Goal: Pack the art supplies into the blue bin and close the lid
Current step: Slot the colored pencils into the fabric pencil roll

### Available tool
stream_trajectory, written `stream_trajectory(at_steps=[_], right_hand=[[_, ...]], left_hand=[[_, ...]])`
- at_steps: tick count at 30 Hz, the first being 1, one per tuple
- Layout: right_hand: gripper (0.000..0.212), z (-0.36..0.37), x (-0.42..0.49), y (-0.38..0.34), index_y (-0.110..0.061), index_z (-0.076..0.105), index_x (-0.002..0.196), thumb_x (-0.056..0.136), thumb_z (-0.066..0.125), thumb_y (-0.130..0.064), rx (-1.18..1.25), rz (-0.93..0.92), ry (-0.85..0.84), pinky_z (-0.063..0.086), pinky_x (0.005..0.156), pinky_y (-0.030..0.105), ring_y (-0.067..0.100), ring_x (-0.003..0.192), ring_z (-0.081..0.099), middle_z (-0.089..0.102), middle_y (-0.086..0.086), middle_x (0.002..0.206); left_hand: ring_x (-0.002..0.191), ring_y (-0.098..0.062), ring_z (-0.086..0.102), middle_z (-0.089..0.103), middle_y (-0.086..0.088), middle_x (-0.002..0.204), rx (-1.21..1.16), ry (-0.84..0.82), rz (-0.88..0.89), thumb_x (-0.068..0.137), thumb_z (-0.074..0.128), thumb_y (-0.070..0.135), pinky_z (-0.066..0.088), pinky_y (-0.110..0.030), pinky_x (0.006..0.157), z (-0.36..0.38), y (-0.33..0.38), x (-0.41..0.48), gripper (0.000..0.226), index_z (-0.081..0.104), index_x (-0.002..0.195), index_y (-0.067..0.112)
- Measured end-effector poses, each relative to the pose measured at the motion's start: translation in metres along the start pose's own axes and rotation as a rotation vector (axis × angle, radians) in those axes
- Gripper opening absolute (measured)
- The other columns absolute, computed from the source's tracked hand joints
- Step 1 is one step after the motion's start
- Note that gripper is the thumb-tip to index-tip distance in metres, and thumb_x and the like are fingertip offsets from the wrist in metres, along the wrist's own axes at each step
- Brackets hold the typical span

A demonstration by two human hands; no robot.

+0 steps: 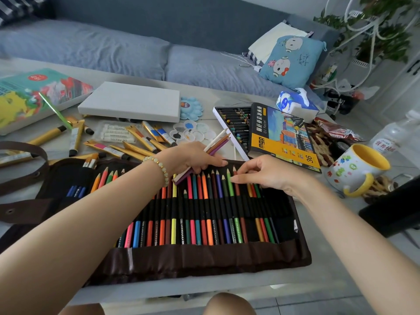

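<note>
Knees are just seen at 6 o'clock, under the pencil roll (195, 258). Loose pencils (216, 142) are clutched in the left hand (193, 158); the right hand (266, 173) pinches a slotted green pencil (230, 183). Each should probably be slid fully under its elastic. No blue bin is seen.

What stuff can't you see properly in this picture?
- Blue bin: not in the head view at all.
- Pencil roll: its left part is hidden under the left hand's forearm.
- Paint tubes: labels too small to read.
- Black thing: cut off by the right edge.
- Right hand: its fingertips cover the pencil they touch.
</note>
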State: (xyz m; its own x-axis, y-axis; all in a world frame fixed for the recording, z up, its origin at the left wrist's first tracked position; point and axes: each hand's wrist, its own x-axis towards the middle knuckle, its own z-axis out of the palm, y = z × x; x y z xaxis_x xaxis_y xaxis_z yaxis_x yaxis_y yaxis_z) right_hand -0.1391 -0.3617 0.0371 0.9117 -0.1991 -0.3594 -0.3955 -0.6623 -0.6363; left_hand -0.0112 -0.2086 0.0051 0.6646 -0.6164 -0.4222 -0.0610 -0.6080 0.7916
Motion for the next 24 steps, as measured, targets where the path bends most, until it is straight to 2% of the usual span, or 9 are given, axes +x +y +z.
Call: stream_trajectory(at_steps=[2,4,6,11,15,17,19,21,24], right_hand=[[0.029,0.003,0.000,0.000,-0.026,0.073,0.085,0.073,0.072,-0.053,0.014,0.006,0.019,0.043,0.074,0.027,0.010,0.082,0.057,0.066,-0.004,0.086],[0.027,0.005,0.001,0.001,-0.024,0.070,0.089,0.081,0.067,-0.049,0.161,0.013,0.105,0.043,0.065,0.024,0.007,0.071,0.054,0.063,-0.006,0.080],[0.021,0.006,0.002,0.002,-0.021,0.069,0.093,0.087,0.062,-0.040,0.384,0.004,0.183,0.036,0.052,0.017,0.005,0.056,0.042,0.051,-0.007,0.068],[0.018,0.008,0.008,-0.001,-0.018,0.069,0.089,0.088,0.061,-0.034,0.874,-0.017,0.173,0.022,0.040,0.015,0.004,0.046,0.026,0.039,-0.008,0.058],[0.014,0.010,0.011,0.004,-0.021,0.070,0.082,0.081,0.066,-0.034,1.003,-0.027,0.165,0.025,0.038,0.013,0.004,0.046,0.028,0.046,-0.002,0.075],[0.013,0.008,0.010,0.007,-0.021,0.069,0.085,0.084,0.064,-0.034,1.034,-0.034,0.197,0.028,0.041,0.014,0.005,0.050,0.032,0.053,-0.002,0.077],[0.014,0.003,0.009,0.008,-0.022,0.069,0.084,0.088,0.062,-0.033,1.093,-0.006,0.259,0.037,0.045,0.015,0.006,0.055,0.045,0.057,-0.003,0.075],[0.015,-0.004,0.007,0.010,-0.020,0.067,0.083,0.089,0.060,-0.032,1.192,0.014,0.308,0.050,0.053,0.018,0.009,0.067,0.062,0.064,0.000,0.079],[0.016,-0.012,0.004,0.014,-0.014,0.065,0.091,0.093,0.055,-0.026,1.287,-0.025,0.314,0.058,0.064,0.024,0.014,0.077,0.071,0.069,0.005,0.086]], left_hand=[[0.056,-0.011,0.039,0.059,-0.001,0.077,-0.052,-0.004,-0.008,0.089,0.057,0.047,0.037,-0.023,0.054,-0.001,0.001,0.000,0.044,0.061,0.110,0.009],[0.048,-0.006,0.033,0.064,0.000,0.091,-0.244,-0.016,0.024,0.100,0.042,0.036,0.032,-0.016,0.041,-0.003,0.005,-0.004,0.033,0.055,0.112,0.009],[0.040,-0.002,0.028,0.063,0.000,0.090,-0.394,-0.044,0.072,0.104,0.033,0.027,0.026,-0.011,0.034,-0.002,0.010,-0.010,0.027,0.054,0.107,0.010],[0.043,-0.002,0.027,0.066,0.001,0.080,-0.409,-0.252,0.169,0.103,0.036,0.028,0.026,-0.007,0.035,0.011,0.030,-0.026,0.034,0.059,0.118,0.009],[0.041,-0.002,0.031,0.069,-0.003,0.084,-0.386,-0.259,0.179,0.103,0.036,0.029,0.029,-0.008,0.036,0.019,0.040,-0.029,0.039,0.054,0.127,0.003],[0.046,-0.003,0.047,0.071,-0.008,0.095,-0.389,-0.258,0.192,0.104,0.036,0.028,0.044,-0.011,0.043,0.019,0.040,-0.030,0.038,0.054,0.126,0.002],[0.066,-0.010,0.064,0.071,-0.010,0.105,-0.352,-0.211,0.217,0.104,0.035,0.028,0.058,-0.021,0.064,0.017,0.040,-0.030,0.036,0.055,0.122,0.005],[0.080,-0.015,0.067,0.070,-0.009,0.108,-0.274,-0.110,0.239,0.104,0.034,0.028,0.058,-0.026,0.074,0.013,0.038,-0.028,0.035,0.058,0.118,0.007],[0.059,-0.011,0.055,0.068,-0.007,0.103,-0.184,0.056,0.230,0.104,0.033,0.026,0.050,-0.016,0.050,0.006,0.031,-0.018,0.033,0.059,0.114,0.008]])
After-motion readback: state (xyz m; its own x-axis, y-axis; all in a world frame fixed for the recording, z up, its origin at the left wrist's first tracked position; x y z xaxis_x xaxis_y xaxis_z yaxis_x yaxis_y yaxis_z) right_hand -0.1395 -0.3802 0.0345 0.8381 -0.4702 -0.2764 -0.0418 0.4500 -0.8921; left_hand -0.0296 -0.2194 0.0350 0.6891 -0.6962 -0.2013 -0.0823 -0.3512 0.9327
